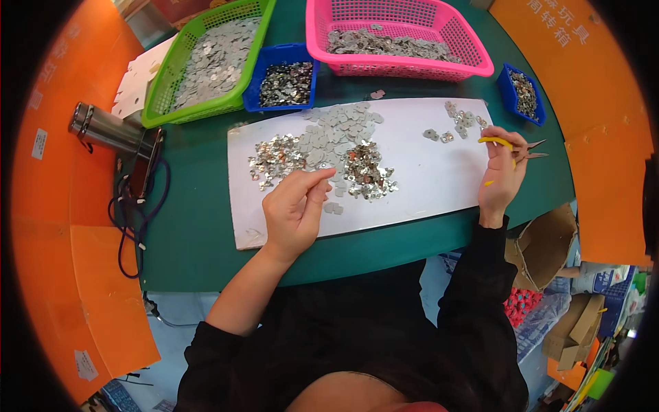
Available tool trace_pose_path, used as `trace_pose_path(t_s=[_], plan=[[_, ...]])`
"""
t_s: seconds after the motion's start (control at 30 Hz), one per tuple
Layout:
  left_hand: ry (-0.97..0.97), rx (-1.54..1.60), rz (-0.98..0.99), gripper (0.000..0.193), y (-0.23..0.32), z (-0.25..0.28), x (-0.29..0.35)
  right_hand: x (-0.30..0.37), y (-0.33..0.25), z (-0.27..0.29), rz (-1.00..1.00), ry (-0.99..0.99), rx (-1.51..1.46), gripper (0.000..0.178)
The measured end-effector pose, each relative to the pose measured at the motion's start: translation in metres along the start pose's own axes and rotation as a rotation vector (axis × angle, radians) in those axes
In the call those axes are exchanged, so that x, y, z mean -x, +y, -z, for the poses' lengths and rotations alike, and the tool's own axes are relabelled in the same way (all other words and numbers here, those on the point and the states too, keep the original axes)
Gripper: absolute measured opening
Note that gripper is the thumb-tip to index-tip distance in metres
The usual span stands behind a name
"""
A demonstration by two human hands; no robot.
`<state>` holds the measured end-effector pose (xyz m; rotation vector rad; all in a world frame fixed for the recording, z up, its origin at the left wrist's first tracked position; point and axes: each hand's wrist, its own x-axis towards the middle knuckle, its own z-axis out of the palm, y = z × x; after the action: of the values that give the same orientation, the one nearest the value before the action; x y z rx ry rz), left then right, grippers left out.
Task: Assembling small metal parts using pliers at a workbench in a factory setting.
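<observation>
My left hand (294, 209) is closed in a pinch over the near edge of the piles; whatever is at its fingertips is too small to make out. My right hand (500, 180), at the right end of the white board (425, 185), grips yellow-handled pliers (534, 149), their jaws pointing right and slightly apart. Flat grey pieces (336, 130) form a heap mid-board. Shiny small metal parts (278, 158) lie to its left, and a darker mixed pile of metal parts (367, 172) to its right. Several assembled-looking pieces (461, 120) lie scattered near my right hand.
Behind the board stand a green basket (154, 96), a blue tray (280, 107) and a pink basket (398, 70), all holding small parts. Another blue tray (509, 89) sits far right. A steel flask (110, 127) and a cord (165, 185) are left. Orange panels (604, 137) flank the green table (185, 240).
</observation>
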<state>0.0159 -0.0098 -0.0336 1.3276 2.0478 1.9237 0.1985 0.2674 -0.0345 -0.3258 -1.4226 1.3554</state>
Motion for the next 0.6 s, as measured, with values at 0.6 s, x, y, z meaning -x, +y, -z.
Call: trace_pose_path(t_s=[0.6], plan=[[-0.013, -0.166, 0.082, 0.006, 0.004, 0.001, -0.005, 0.025, -0.022, -0.072, 0.123, -0.789, 0.843, 0.017]])
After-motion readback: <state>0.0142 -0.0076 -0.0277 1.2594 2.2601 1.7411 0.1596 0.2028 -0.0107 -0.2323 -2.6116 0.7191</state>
